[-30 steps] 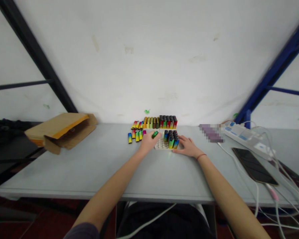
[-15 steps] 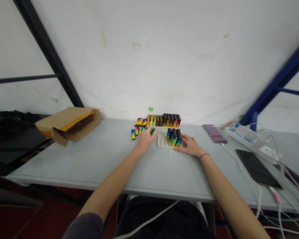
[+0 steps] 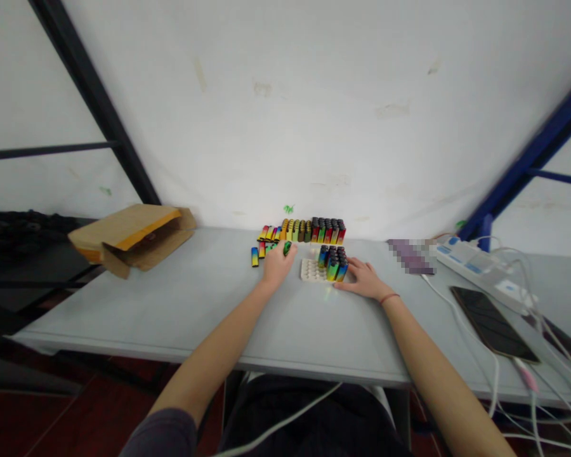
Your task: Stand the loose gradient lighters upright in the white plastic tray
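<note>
My left hand [image 3: 276,265] pinches a green lighter [image 3: 287,248] with a dark end, tilted above the table just left of the white holed tray [image 3: 309,275]. On the tray's right part several blue and green-yellow lighters [image 3: 333,268] stand upright with dark tops; bare holes show on its left. My right hand [image 3: 365,280] grips the tray's right side, thumb at the front corner and fingers beside the standing lighters. Loose lighters lie left of my left hand, among them a blue-yellow lighter [image 3: 254,257]; the hand hides some of them.
Against the wall stand a block of dark-topped lighters [image 3: 328,230] and a row of yellowish ones [image 3: 295,230]. An open cardboard box [image 3: 133,235] lies at the left. To the right are a phone [image 3: 492,322], a power strip [image 3: 485,270] and tangled white cables.
My left hand has drawn slightly left with the green lighter, whose tilt has changed. My right hand and the tray stay where they were.
</note>
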`<state>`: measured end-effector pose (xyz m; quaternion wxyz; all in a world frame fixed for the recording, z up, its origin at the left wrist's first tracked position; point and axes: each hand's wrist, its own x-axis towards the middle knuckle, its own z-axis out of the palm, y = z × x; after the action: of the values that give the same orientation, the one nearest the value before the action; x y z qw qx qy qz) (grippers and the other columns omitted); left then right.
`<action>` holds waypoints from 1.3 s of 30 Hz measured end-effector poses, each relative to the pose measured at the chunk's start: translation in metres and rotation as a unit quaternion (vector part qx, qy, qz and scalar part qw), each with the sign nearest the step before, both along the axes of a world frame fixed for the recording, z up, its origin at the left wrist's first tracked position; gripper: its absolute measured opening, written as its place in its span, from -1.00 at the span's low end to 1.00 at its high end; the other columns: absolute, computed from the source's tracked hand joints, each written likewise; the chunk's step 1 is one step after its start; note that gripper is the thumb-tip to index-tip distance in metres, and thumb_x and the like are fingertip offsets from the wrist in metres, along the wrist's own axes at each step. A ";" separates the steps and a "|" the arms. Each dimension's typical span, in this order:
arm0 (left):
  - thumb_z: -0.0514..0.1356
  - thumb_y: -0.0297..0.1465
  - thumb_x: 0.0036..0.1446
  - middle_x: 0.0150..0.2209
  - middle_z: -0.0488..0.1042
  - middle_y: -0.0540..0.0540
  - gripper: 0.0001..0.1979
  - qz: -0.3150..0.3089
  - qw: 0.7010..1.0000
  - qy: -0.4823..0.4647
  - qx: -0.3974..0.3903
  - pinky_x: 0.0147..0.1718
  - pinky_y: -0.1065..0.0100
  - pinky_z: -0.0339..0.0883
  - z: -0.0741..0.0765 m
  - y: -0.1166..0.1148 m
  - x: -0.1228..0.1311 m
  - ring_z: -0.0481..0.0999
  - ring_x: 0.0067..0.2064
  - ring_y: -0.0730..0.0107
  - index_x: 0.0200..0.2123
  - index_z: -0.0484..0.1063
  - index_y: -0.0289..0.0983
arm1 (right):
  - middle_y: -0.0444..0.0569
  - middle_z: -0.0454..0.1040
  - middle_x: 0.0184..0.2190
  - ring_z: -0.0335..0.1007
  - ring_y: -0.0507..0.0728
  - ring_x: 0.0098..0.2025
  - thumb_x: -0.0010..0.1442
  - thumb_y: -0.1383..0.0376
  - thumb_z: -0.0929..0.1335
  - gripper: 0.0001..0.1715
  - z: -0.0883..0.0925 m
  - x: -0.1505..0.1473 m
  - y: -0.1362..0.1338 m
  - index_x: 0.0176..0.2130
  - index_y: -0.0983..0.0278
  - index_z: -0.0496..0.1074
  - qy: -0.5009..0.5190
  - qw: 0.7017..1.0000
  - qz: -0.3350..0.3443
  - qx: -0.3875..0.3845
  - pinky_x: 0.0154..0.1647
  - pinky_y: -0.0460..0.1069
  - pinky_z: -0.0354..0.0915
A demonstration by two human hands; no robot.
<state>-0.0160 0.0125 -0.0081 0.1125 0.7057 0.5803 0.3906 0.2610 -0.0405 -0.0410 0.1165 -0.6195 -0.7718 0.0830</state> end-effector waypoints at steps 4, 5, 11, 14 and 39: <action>0.21 -0.23 0.27 -0.19 0.59 -0.14 -0.72 -0.058 0.995 -0.081 0.003 -0.15 0.29 0.38 -0.007 -0.001 0.004 0.60 -0.11 0.16 -0.03 0.37 -0.24 | 0.20 0.18 0.43 0.06 0.45 0.45 0.17 -0.31 0.34 0.01 0.000 0.000 0.000 0.37 0.18 0.29 -0.001 1.000 0.003 0.000 0.44 0.42 -0.07; 0.21 -0.25 0.27 -0.17 0.58 -0.14 -0.71 -0.075 0.993 -0.094 0.006 -0.13 0.28 0.39 -0.008 -0.001 0.005 0.59 -0.09 0.17 0.00 0.35 -0.24 | 0.21 0.18 0.44 0.06 0.45 0.45 0.17 -0.30 0.34 0.01 0.000 0.001 0.000 0.37 0.18 0.29 -0.001 1.000 0.003 0.000 0.44 0.42 -0.07; 0.11 -0.28 0.36 -0.02 0.53 -0.22 -0.77 -0.155 0.982 -0.092 0.061 0.05 0.21 0.40 -0.012 0.001 0.009 0.52 0.04 0.20 -0.03 0.41 -0.28 | 0.20 0.19 0.43 0.05 0.46 0.46 0.16 -0.32 0.34 0.02 -0.002 0.001 0.002 0.37 0.18 0.29 0.000 1.000 0.000 0.001 0.45 0.41 -0.09; 0.06 -0.34 0.38 -0.01 0.56 -0.25 -0.77 -0.178 0.979 -0.069 0.073 0.15 0.16 0.34 -0.008 0.000 0.009 0.50 0.09 0.19 -0.09 0.48 -0.30 | 0.19 0.18 0.44 0.04 0.46 0.46 0.16 -0.30 0.35 0.00 -0.002 0.001 0.001 0.37 0.17 0.29 0.002 1.000 0.001 0.001 0.45 0.43 -0.10; 0.11 -0.32 0.38 0.00 0.57 -0.18 -0.74 -0.275 0.959 -0.034 0.054 0.08 0.22 0.39 -0.016 -0.013 0.035 0.55 0.04 0.23 0.04 0.49 -0.24 | 0.22 0.16 0.44 0.04 0.47 0.46 0.16 -0.27 0.36 0.02 -0.001 -0.001 0.001 0.38 0.21 0.27 0.000 1.000 -0.002 -0.004 0.45 0.46 -0.10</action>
<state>0.0192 -0.0009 -0.0242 0.1968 0.8293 0.3376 0.3994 0.2601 -0.0394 -0.0421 0.1147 -0.6218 -0.7700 0.0857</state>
